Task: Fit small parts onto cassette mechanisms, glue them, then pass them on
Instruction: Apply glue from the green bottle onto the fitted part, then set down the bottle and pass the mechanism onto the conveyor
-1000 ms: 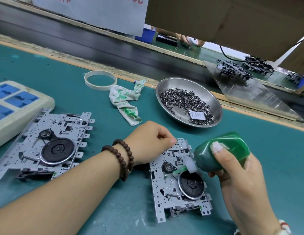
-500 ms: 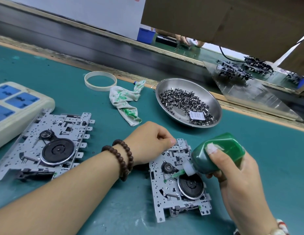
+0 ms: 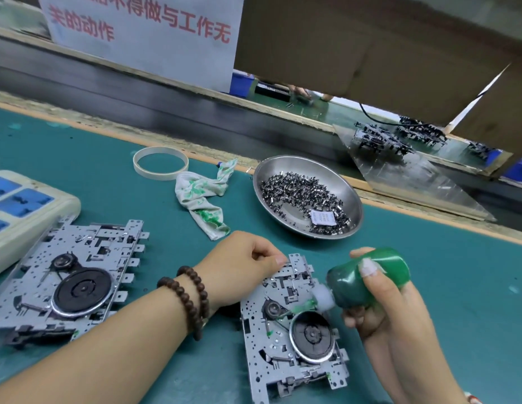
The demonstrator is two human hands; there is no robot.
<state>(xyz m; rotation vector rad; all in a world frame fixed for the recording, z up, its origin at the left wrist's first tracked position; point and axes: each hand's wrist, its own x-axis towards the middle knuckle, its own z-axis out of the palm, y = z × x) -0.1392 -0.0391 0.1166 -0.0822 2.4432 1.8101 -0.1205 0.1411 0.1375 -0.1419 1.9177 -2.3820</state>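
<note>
A metal cassette mechanism (image 3: 294,342) lies on the green mat in front of me. My left hand (image 3: 242,266) grips its upper left corner with curled fingers. My right hand (image 3: 385,304) holds a green glue bottle (image 3: 367,278), tilted down to the left. The bottle's white nozzle sits over the small pulley beside the black flywheel, and green glue shows there. A second cassette mechanism (image 3: 70,275) lies flat at the left, untouched. A steel bowl (image 3: 353,199) behind holds several small metal parts.
A stained cloth (image 3: 204,196) and a white tape ring (image 3: 160,166) lie behind my left hand. A cream power strip (image 3: 24,205) sits at the far left. The conveyor channel (image 3: 166,103) runs along the back, with more mechanisms (image 3: 382,141) on a clear sheet at the right.
The glue bottle's nozzle has shifted slightly over the mechanism near the pulley. My left hand stays on the mechanism's corner. The camera has tilted up a little.
</note>
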